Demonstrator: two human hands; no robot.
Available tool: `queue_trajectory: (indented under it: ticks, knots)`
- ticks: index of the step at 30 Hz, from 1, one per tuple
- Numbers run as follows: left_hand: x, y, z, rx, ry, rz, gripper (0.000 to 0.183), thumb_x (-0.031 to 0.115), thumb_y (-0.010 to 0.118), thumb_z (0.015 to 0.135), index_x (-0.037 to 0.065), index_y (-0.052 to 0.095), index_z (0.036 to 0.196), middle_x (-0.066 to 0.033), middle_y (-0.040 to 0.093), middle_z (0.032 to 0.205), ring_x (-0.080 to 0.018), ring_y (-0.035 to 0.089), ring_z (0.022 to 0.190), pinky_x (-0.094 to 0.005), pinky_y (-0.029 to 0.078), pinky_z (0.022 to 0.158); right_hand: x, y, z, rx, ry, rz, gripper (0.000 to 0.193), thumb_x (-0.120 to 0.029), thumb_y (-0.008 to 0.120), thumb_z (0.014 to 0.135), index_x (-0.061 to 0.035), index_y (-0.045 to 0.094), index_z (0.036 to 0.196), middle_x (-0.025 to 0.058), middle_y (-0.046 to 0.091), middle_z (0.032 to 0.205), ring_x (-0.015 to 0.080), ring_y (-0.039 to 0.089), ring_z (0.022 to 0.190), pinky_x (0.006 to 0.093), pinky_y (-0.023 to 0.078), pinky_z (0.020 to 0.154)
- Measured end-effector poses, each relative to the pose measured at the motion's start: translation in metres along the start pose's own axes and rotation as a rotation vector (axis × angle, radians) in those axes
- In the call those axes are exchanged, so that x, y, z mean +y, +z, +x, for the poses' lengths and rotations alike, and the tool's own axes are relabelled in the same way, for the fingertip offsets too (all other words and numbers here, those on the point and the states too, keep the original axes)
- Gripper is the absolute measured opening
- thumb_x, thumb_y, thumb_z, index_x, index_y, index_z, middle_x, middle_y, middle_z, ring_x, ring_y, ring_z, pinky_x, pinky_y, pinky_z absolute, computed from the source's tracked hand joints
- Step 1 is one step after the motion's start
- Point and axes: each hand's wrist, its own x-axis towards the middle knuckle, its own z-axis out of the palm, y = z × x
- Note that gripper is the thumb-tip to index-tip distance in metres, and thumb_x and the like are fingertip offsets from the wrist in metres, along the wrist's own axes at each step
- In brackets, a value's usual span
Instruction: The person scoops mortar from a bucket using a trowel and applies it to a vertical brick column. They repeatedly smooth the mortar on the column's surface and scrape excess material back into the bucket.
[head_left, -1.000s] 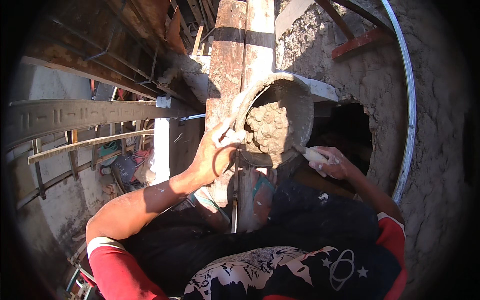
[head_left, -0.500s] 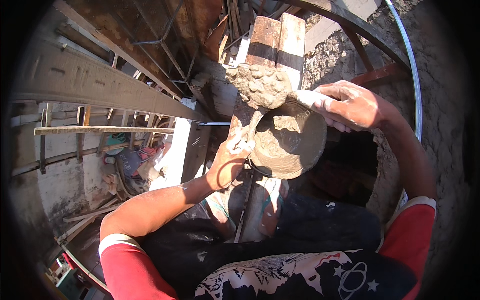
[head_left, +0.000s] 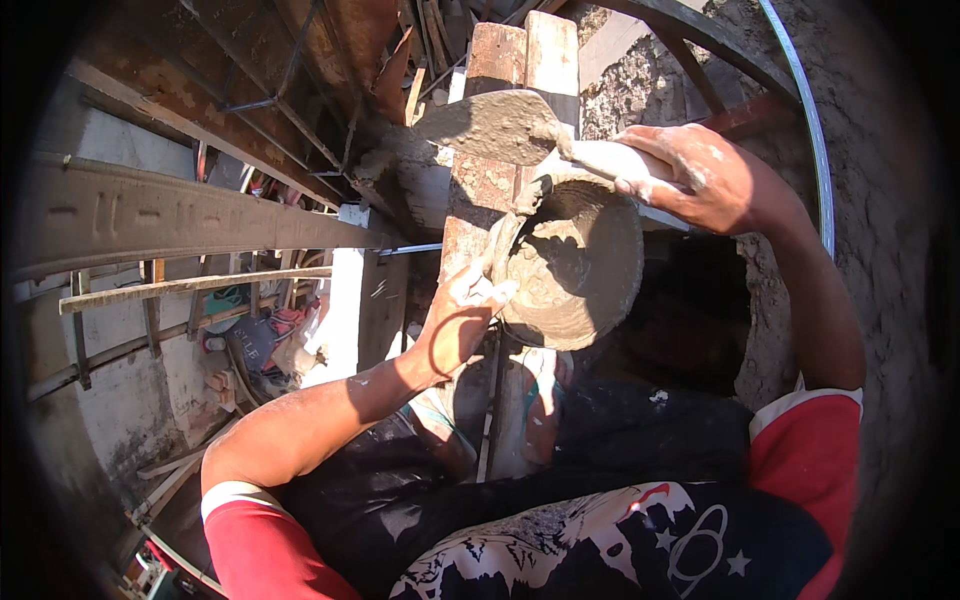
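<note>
My right hand [head_left: 705, 180] is closed round the pale handle of a trowel [head_left: 495, 127]. The trowel's blade points left above the far rim of a bucket, with only a thin coat of wet mortar on its visible face. With fingers closed on the bucket's left rim, my left hand [head_left: 470, 305] holds the mortar-caked bucket [head_left: 612, 300] tilted. Grey-brown mortar [head_left: 543, 268] lies inside it, partly in shadow. The bucket is above my feet, in front of my knees.
Two worn wooden planks [head_left: 497, 55] extend away beyond the bucket. A dark opening [head_left: 700, 310] lies to the right, beside a rough mortar surface [head_left: 890, 300]. At left are a long metal beam [head_left: 200, 215], a white post [head_left: 348, 290] and timber framing. A thin pale-blue strip [head_left: 815, 130] curves at far right.
The thick lump of mortar on the trowel is gone, leaving the blade thinly coated. My right hand and the trowel have shifted slightly left and away. My left hand still grips the bucket.
</note>
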Motion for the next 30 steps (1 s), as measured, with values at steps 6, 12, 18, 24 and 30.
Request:
queue_trajectory:
  ticks: [6, 12, 18, 24, 30]
  knots:
    - [-0.009, 0.026, 0.011, 0.03, 0.248, 0.118, 0.059, 0.017, 0.068, 0.095, -0.004, 0.046, 0.145, -0.0067, 0.059, 0.084, -0.015, 0.054, 0.077, -0.0293, 0.048, 0.075, -0.034, -0.024, -0.135, -0.307, 0.586, 0.104, 0.048, -0.025, 0.073, 0.088, -0.0044, 0.062, 0.13, 0.0197, 0.065, 0.123, 0.0373, 0.067, 0.095, 0.0424, 0.052, 0.091]
    - [0.022, 0.069, 0.006, -0.087, 0.011, 0.252, 0.067, 0.02, 0.069, 0.093, 0.003, 0.041, 0.152, -0.0085, 0.065, 0.084, -0.0113, 0.057, 0.069, -0.0298, 0.05, 0.065, -0.029, 0.098, -0.145, -0.362, 0.605, -0.221, 0.052, -0.027, 0.072, 0.088, -0.0098, 0.058, 0.136, 0.017, 0.066, 0.117, 0.0341, 0.069, 0.092, 0.0448, 0.055, 0.077]
    - [0.003, 0.062, 0.001, -0.071, 0.169, 0.531, 0.066, 0.02, 0.066, 0.094, 0.004, 0.04, 0.153, -0.0088, 0.066, 0.076, -0.0111, 0.059, 0.061, -0.0292, 0.051, 0.059, -0.014, 0.078, -0.181, -0.234, 0.417, -0.327, 0.049, -0.032, 0.072, 0.088, -0.0161, 0.06, 0.133, 0.0159, 0.065, 0.103, 0.0318, 0.069, 0.08, 0.0445, 0.055, 0.07]
    - [0.011, 0.074, -0.007, -0.065, 0.046, 0.323, 0.061, 0.018, 0.067, 0.094, -0.001, 0.045, 0.148, -0.0128, 0.066, 0.075, -0.013, 0.062, 0.069, -0.0312, 0.052, 0.068, 0.005, 0.102, -0.154, -0.489, 0.568, -0.059, 0.055, -0.031, 0.074, 0.086, -0.0113, 0.059, 0.136, 0.0183, 0.07, 0.101, 0.0353, 0.07, 0.085, 0.0451, 0.056, 0.076]
    - [0.016, 0.068, -0.006, -0.072, -0.125, 0.311, 0.056, 0.013, 0.063, 0.095, -0.004, 0.045, 0.146, -0.02, 0.069, 0.102, -0.0221, 0.067, 0.091, -0.0332, 0.052, 0.085, -0.002, 0.17, -0.187, -0.192, 0.441, 0.665, 0.057, -0.035, 0.074, 0.09, -0.0012, 0.058, 0.133, 0.0125, 0.069, 0.084, 0.0262, 0.066, 0.067, 0.037, 0.052, 0.064]
